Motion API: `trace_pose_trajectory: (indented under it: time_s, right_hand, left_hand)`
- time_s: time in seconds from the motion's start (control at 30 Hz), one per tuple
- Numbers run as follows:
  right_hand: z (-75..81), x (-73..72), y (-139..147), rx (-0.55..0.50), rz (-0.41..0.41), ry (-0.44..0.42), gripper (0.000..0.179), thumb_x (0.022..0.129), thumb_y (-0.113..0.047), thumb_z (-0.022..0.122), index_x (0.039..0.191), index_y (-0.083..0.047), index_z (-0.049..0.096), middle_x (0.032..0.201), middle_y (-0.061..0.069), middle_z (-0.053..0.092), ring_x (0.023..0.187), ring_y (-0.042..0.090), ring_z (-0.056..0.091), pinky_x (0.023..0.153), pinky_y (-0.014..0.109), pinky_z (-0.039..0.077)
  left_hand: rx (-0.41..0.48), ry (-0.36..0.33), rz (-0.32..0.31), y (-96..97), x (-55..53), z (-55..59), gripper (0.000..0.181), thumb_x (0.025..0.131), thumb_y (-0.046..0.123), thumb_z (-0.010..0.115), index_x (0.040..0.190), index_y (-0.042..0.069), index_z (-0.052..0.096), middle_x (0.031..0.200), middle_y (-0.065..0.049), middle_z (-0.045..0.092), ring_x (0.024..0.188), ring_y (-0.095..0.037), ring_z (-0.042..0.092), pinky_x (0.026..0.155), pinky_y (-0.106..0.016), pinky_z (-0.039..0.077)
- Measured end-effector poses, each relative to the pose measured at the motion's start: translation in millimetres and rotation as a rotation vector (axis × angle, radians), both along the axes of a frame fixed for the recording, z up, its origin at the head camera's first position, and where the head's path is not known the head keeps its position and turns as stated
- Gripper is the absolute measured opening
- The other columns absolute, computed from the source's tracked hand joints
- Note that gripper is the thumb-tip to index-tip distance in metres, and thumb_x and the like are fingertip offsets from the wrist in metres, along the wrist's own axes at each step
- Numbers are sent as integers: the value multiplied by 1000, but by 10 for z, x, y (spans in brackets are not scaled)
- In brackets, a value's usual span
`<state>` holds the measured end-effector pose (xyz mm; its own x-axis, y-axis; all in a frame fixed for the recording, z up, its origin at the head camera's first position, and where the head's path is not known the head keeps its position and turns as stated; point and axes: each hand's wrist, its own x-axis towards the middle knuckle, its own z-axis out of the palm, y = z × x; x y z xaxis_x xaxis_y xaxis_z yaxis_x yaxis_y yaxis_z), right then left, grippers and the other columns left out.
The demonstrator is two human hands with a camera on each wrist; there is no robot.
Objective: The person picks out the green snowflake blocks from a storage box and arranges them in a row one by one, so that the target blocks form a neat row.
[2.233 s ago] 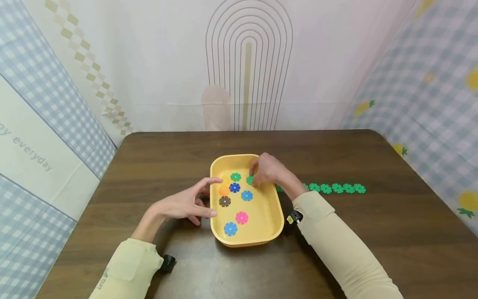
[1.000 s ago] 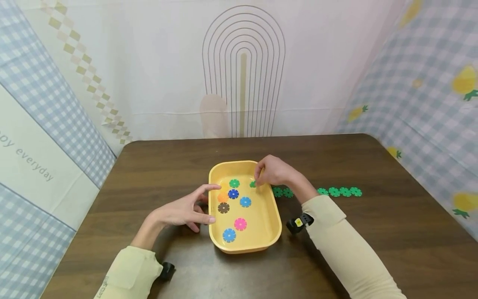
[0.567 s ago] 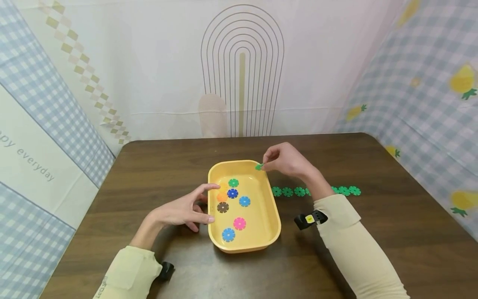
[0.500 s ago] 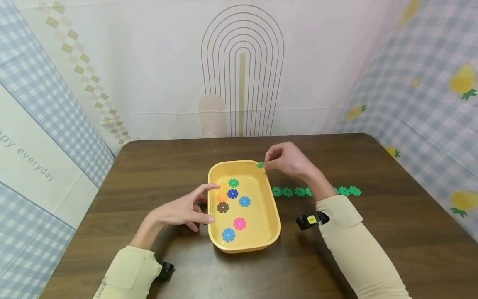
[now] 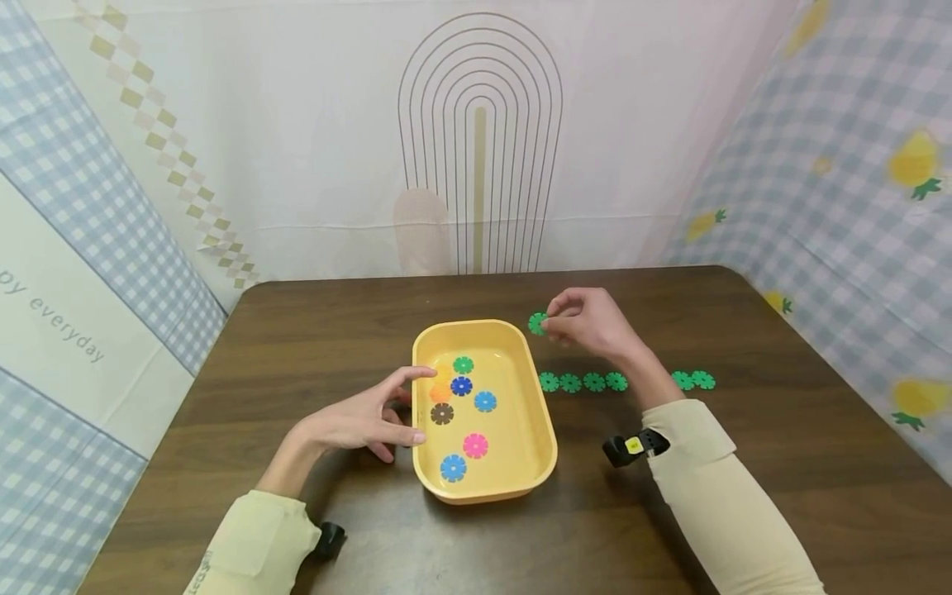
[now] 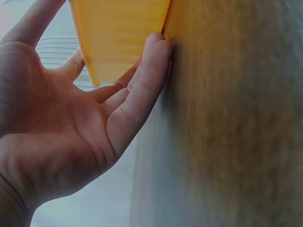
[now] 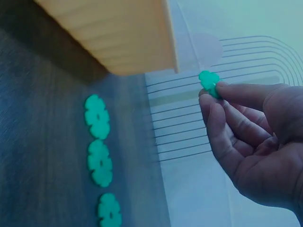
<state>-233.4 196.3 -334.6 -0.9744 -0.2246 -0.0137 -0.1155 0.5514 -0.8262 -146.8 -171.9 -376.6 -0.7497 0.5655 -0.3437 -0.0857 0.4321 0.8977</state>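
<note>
My right hand [image 5: 595, 321] pinches a green notched plastic disc [image 5: 538, 323] between thumb and fingertips, raised above the table beyond the tray's far right corner. The right wrist view shows the same disc [image 7: 209, 83] tilted at the fingertips. At the left side of the yellow tray [image 5: 552, 446], my left hand [image 5: 357, 411] holds the wall. Its thumb and index finger lie over the rim, while the other fingers [image 6: 142, 85] bend against the outside. Inside lie a green disc [image 5: 464, 364], a dark blue one [image 5: 461, 386], a brown one [image 5: 442, 413] and a pink one [image 5: 475, 445].
A row of green discs [image 5: 594, 382] runs rightward from the tray on the wooden table [image 5: 357, 306]; my right forearm hides part of it. Two light blue discs [image 5: 454, 468] and some orange ones [image 5: 440, 392] also lie in the tray. A patterned cloth [image 5: 320, 149] hangs behind.
My right hand has picked a green disc from the tray's far right, lifted it over the rim and carried it right. The left hand has stayed on the tray.
</note>
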Motion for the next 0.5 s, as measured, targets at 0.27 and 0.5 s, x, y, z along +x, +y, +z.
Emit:
trace_pose_trajectory:
  time_s: [0.27, 0.5]
  right_hand:
    - [-127, 22, 99, -62, -16, 8, 20, 99, -9, 74, 115, 2, 67, 96, 23, 77, 82, 33, 75, 79, 48, 65]
    - [-186, 61, 182, -107, -34, 1, 19, 99, -12, 75, 113, 1, 74, 101, 28, 77, 84, 37, 76, 82, 50, 65]
  left_hand:
    - [10, 12, -18, 6, -2, -10, 88, 95, 30, 81, 162, 31, 25, 151, -28, 37, 99, -28, 70, 75, -47, 65]
    - [8, 26, -23, 3, 5, -7, 88, 95, 30, 81, 163, 31, 24, 150, -29, 37, 99, -28, 70, 75, -47, 65]
